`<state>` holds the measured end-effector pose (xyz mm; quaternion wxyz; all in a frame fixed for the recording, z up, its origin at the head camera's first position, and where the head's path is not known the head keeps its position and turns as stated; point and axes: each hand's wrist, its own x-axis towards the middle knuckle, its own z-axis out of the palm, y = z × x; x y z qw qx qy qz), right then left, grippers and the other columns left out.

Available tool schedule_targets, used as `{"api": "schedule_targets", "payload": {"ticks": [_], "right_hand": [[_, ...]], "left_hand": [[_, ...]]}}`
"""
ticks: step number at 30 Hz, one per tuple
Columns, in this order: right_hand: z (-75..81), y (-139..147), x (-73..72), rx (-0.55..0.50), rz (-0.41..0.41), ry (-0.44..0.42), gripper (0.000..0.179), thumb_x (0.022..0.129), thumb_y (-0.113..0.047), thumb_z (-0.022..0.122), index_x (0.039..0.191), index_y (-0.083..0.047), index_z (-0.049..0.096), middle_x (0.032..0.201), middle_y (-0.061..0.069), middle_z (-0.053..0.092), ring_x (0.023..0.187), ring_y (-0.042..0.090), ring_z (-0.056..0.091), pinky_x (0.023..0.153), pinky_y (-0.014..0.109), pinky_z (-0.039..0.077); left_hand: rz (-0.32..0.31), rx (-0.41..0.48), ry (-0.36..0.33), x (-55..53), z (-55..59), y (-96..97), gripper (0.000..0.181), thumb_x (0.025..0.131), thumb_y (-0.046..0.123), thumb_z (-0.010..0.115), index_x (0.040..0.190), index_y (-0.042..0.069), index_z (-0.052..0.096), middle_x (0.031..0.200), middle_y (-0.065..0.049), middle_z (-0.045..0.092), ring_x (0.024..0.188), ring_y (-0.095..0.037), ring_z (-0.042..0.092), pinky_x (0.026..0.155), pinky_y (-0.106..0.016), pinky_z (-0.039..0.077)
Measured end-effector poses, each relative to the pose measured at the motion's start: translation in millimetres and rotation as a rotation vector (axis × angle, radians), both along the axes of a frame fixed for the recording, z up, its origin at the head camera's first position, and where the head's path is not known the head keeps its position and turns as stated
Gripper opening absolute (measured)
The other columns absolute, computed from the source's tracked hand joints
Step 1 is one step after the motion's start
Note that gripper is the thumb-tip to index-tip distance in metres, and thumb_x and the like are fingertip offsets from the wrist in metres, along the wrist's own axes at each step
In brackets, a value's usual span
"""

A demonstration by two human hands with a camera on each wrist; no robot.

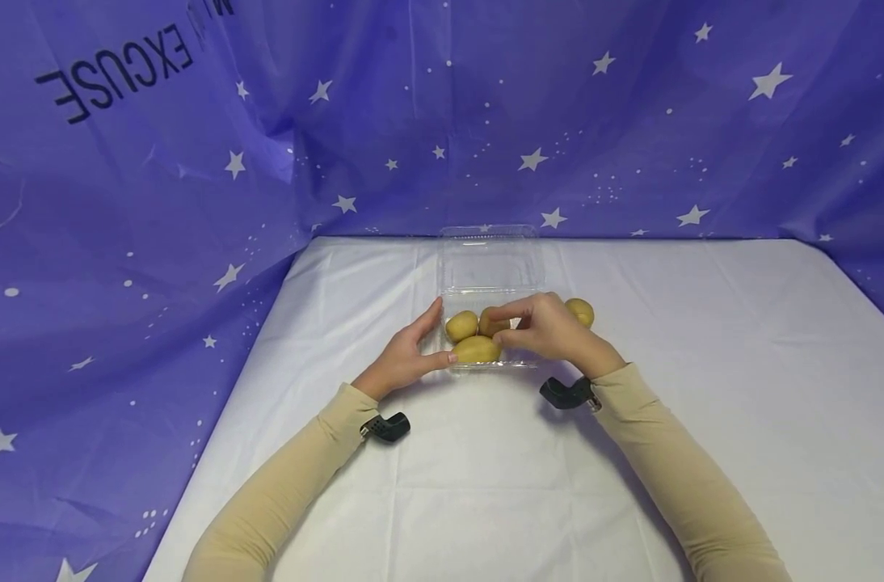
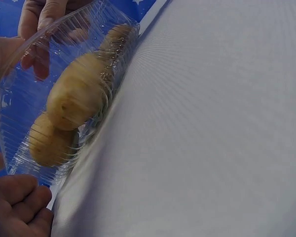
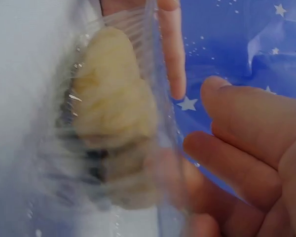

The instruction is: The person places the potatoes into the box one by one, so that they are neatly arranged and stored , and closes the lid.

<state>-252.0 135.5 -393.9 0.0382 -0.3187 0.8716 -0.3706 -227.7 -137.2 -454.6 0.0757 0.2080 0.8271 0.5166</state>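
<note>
A clear plastic clamshell container (image 1: 448, 293) stands with its lid (image 1: 490, 263) raised at the back. Three potatoes lie inside: a round one (image 1: 461, 326) at left, a long one (image 1: 475, 350) in front and another (image 1: 486, 320) partly under the right fingers. My left hand (image 1: 402, 360) rests on the container's left end, thumb at the front corner and fingers along the side. Over the right part of the tray, my right hand (image 1: 551, 327) has thumb and fingers apart, tips beside the third potato. The right wrist view shows nothing between them.
One more potato (image 1: 579, 313) lies on the white tablecloth (image 1: 689, 388), to the right of the container and partly behind the right hand. A purple curtain with stars (image 1: 413, 121) hangs behind the table and along its left side. Both wrists wear dark cameras (image 1: 566, 394).
</note>
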Motion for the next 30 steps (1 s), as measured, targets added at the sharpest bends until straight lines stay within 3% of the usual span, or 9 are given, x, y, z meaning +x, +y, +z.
{"api": "schedule_targets", "payload": {"ticks": [2, 4, 9, 16, 22, 25, 28, 30], "right_hand": [[4.8, 3, -0.3, 0.017, -0.037, 0.008, 0.034, 0.086, -0.012, 0.080, 0.118, -0.002, 0.076, 0.112, 0.015, 0.078, 0.053, 0.004, 0.054, 0.047, 0.019, 0.043], [10.2, 8, -1.1, 0.016, -0.074, 0.012, 0.033, 0.087, -0.012, 0.079, 0.118, -0.002, 0.076, 0.113, 0.016, 0.077, 0.059, 0.006, 0.060, 0.049, 0.019, 0.046], [21.3, 29, -2.9, -0.026, -0.164, 0.004, 0.032, 0.089, -0.011, 0.076, 0.120, -0.003, 0.075, 0.115, 0.016, 0.077, 0.078, 0.013, 0.072, 0.065, 0.015, 0.055], [28.4, 59, -3.9, -0.075, -0.243, -0.031, 0.036, 0.090, -0.011, 0.074, 0.124, -0.002, 0.073, 0.121, 0.019, 0.074, 0.078, -0.011, 0.067, 0.067, 0.013, 0.057], [27.7, 81, -3.1, -0.085, -0.276, -0.014, 0.039, 0.090, -0.010, 0.073, 0.127, 0.002, 0.070, 0.125, 0.024, 0.071, 0.081, -0.017, 0.064, 0.073, 0.005, 0.053], [24.0, 92, -5.5, -0.050, -0.297, 0.026, 0.041, 0.090, -0.012, 0.074, 0.128, 0.003, 0.069, 0.125, 0.024, 0.071, 0.089, -0.004, 0.072, 0.079, 0.007, 0.055], [19.5, 102, -9.2, -0.007, -0.325, 0.043, 0.045, 0.090, -0.015, 0.075, 0.130, 0.004, 0.067, 0.128, 0.024, 0.070, 0.108, 0.025, 0.074, 0.094, 0.028, 0.060], [16.4, 107, -12.1, 0.020, -0.337, 0.028, 0.049, 0.090, -0.017, 0.075, 0.133, 0.004, 0.064, 0.132, 0.024, 0.067, 0.122, 0.041, 0.066, 0.105, 0.045, 0.054]], "left_hand": [[-0.001, 0.006, 0.002, -0.3, -0.5, -0.5, 0.097, 0.089, 0.025, 0.075, 0.165, 0.012, 0.016, 0.169, -0.015, 0.022, 0.158, -0.031, 0.022, 0.131, -0.046, 0.016], [-0.002, 0.015, 0.001, -0.6, -1.1, -0.7, 0.097, 0.089, 0.024, 0.075, 0.164, 0.012, 0.016, 0.169, -0.015, 0.022, 0.158, -0.030, 0.022, 0.131, -0.046, 0.016], [-0.001, 0.021, -0.001, -1.4, -2.7, -1.0, 0.097, 0.088, 0.024, 0.075, 0.164, 0.011, 0.017, 0.169, -0.016, 0.023, 0.158, -0.031, 0.022, 0.131, -0.046, 0.016], [0.004, 0.002, -0.012, -1.1, -3.4, -0.6, 0.098, 0.088, 0.029, 0.075, 0.165, 0.014, 0.015, 0.170, -0.012, 0.022, 0.158, -0.028, 0.021, 0.132, -0.044, 0.016], [-0.005, 0.007, -0.010, -0.4, -2.5, 0.6, 0.098, 0.089, 0.028, 0.075, 0.165, 0.013, 0.015, 0.170, -0.012, 0.021, 0.158, -0.029, 0.021, 0.132, -0.044, 0.016], [-0.006, 0.005, -0.003, 0.6, -0.9, 0.7, 0.097, 0.089, 0.028, 0.074, 0.165, 0.013, 0.015, 0.170, -0.013, 0.021, 0.158, -0.030, 0.021, 0.131, -0.046, 0.016], [0.001, -0.003, 0.001, 0.7, -0.5, 0.4, 0.097, 0.088, 0.028, 0.074, 0.165, 0.013, 0.016, 0.170, -0.013, 0.021, 0.158, -0.031, 0.021, 0.131, -0.046, 0.017], [0.002, -0.006, 0.001, 0.9, -0.1, 0.3, 0.097, 0.088, 0.027, 0.074, 0.165, 0.012, 0.016, 0.170, -0.012, 0.022, 0.158, -0.030, 0.021, 0.131, -0.046, 0.017]]}}
